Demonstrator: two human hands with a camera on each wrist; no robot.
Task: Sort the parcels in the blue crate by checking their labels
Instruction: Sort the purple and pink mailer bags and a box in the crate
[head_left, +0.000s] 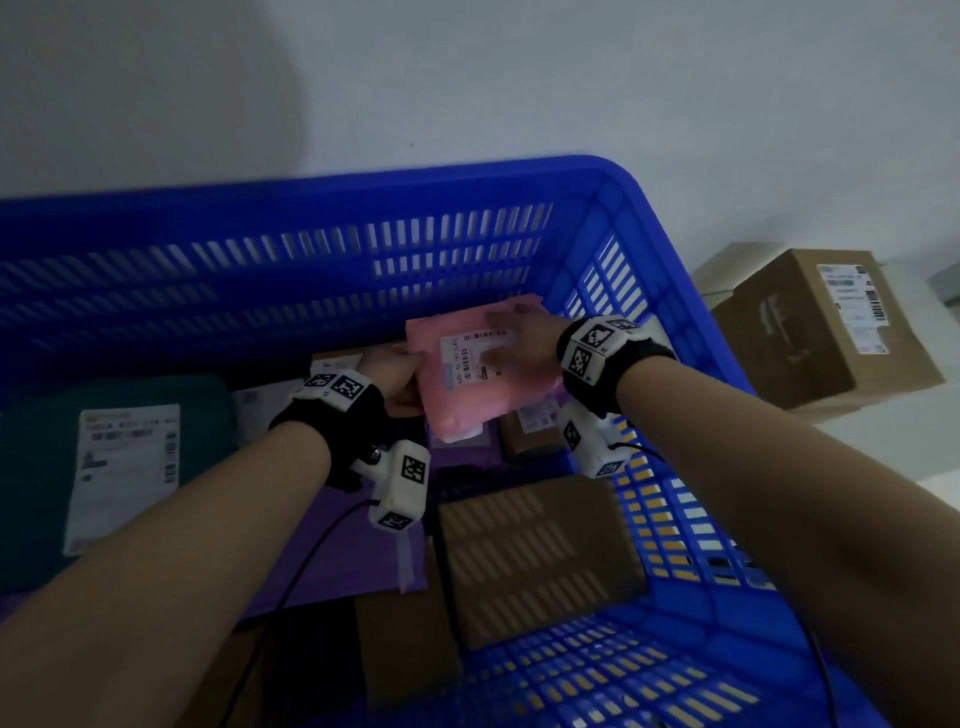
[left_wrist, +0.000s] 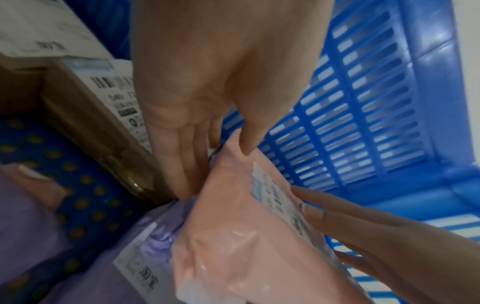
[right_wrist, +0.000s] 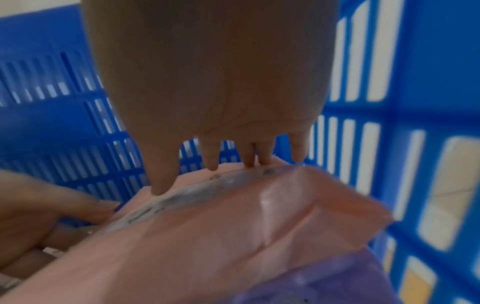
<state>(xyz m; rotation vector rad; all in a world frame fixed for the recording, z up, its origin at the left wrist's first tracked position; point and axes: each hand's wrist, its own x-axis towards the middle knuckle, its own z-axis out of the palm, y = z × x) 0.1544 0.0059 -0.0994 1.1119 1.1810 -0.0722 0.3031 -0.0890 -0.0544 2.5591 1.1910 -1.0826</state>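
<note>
A pink parcel (head_left: 467, 384) with a white label is held tilted above the other parcels inside the blue crate (head_left: 363, 179). My left hand (head_left: 395, 379) pinches its left edge, thumb on top and fingers underneath, as the left wrist view shows on the parcel (left_wrist: 233, 236) with the left hand (left_wrist: 207, 133). My right hand (head_left: 519, 343) lies flat on the label with straight fingers reaching the far edge. In the right wrist view the right hand (right_wrist: 221, 102) touches the parcel (right_wrist: 233, 236) along its upper edge.
A teal parcel (head_left: 41, 467) with a large label lies at the crate's left, a purple mailer (head_left: 337, 545) in the middle, and brown boxes (head_left: 535, 561) at the right. Under the pink parcel sits another purple mailer (left_wrist: 91, 277). A cardboard box (head_left: 821, 332) stands outside on the floor.
</note>
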